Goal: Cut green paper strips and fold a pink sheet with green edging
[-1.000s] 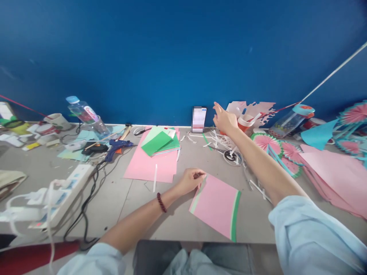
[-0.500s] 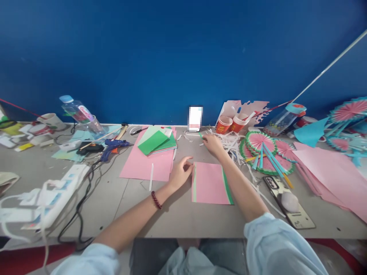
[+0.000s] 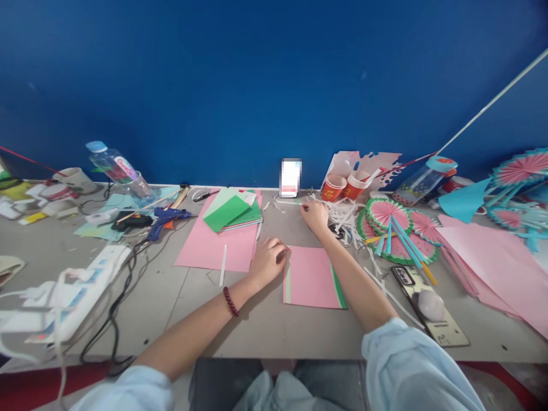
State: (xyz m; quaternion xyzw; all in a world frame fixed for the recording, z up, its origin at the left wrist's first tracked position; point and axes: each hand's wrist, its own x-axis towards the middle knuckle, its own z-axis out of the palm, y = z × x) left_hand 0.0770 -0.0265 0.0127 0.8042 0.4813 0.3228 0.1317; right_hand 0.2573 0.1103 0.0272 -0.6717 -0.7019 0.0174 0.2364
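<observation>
A pink sheet (image 3: 311, 277) with a white strip on its left edge and a green strip on its right edge lies flat on the grey table (image 3: 265, 325) in front of me. My left hand (image 3: 268, 261), fingers curled, rests at the sheet's upper left corner. My right hand (image 3: 314, 215) is beyond the sheet among white paper scraps (image 3: 342, 214), fingertips pinched on a thin green strip (image 3: 297, 201).
A stack of green and pink paper (image 3: 226, 220) lies left of centre, with a blue glue gun (image 3: 166, 218), a bottle (image 3: 115, 168) and a power strip (image 3: 81, 288) further left. Red cups (image 3: 345, 185), watermelon paper fans (image 3: 394, 228), a phone (image 3: 430, 305) and pink sheets (image 3: 496, 260) fill the right.
My right hand came back from the red cups to the scraps above the pink sheet. The sheet went from tilted to square, and my left hand stays at its corner.
</observation>
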